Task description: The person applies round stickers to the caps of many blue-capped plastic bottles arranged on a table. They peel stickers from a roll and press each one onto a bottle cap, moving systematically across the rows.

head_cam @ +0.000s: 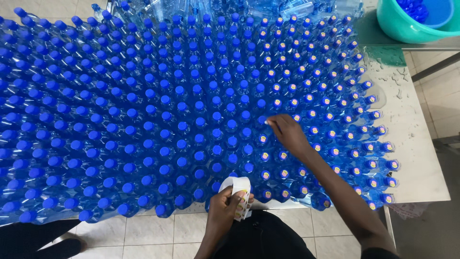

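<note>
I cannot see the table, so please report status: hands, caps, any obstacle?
Right hand fingertips on blue cap. Left hand holds sticker roll. Nothing blocking.

Bench [421, 144]: pale, speckled top, bare strip along the 3 o'clock side, with wet patches and droplets toward 1 o'clock. Metal frame members [433, 67] visible beyond its 2 o'clock corner. Floor [143, 235]: light square tiles with dark grout lines, seen at 6 o'clock and again at 3 o'clock. A teal plastic basin [397, 24] stands at 1 o'clock. Lighting even, no hard shadows.
</note>
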